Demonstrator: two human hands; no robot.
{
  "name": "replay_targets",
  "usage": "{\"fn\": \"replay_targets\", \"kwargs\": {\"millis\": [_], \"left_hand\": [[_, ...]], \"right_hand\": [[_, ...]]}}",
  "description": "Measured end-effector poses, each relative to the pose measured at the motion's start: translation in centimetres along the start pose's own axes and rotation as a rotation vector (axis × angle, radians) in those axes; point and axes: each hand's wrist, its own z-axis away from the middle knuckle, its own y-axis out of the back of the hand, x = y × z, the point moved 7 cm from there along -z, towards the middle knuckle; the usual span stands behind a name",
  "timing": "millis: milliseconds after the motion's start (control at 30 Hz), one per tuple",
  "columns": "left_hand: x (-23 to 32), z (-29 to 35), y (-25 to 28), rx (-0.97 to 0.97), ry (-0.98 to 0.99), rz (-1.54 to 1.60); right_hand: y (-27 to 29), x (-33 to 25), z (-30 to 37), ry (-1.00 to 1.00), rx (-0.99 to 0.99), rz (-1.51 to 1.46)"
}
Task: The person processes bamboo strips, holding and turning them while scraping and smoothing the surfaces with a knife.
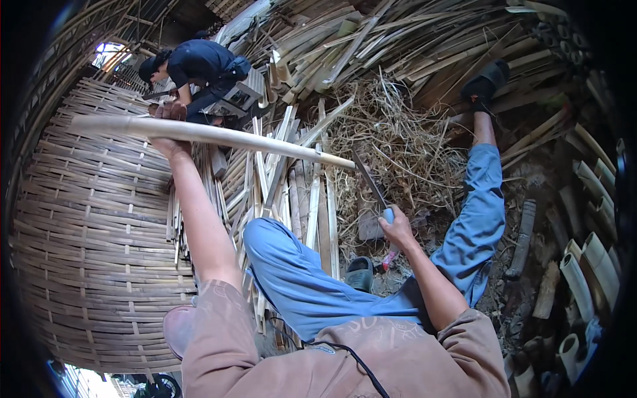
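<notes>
My left hand (171, 140), at the end of an outstretched arm, is closed around a pale bamboo pole (249, 140). The pole slants across in front of me, its far-left end blurred and its thinner end to the right. In my right hand (397, 229) is a long-bladed knife (371, 183) with a light blue handle, the fingers wrapped round it. The blade points up and left, and its upper part meets or crosses the pole's right end; whether it cuts in, I cannot tell.
A large woven bamboo panel (99, 245) spreads on the left. A person (206, 66) in dark clothes bends over work beyond it. Shavings (391, 132) and split bamboo strips (371, 40) lie ahead, cut bamboo tubes (576, 285) at right. A loose sandal (359, 274) sits near my legs.
</notes>
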Motion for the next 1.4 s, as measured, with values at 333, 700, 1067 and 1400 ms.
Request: {"fn": "replay_targets", "kwargs": {"millis": [333, 700, 1067, 1400], "left_hand": [[2.3, 3.5, -9.1, 0.054, -0.036, -0.047], [3.8, 7.5, -18.0, -0.148, -0.202, -0.172], [3.2, 5.8, -13.2, -0.066, -0.124, -0.153], [3.9, 6.0, -9.9, 0.018, -0.119, -0.176]], "right_hand": [[-1.3, 0.7, -2.1, -0.073, -0.085, 0.101], [-1.5, -21.9, -1.3, 0.395, -0.105, -0.001], [-4.0, -19.2, -0.6, 0.305, -0.122, 0.035], [-4.3, -21.0, 0.0, 0.301, -0.153, 0.069]]}}
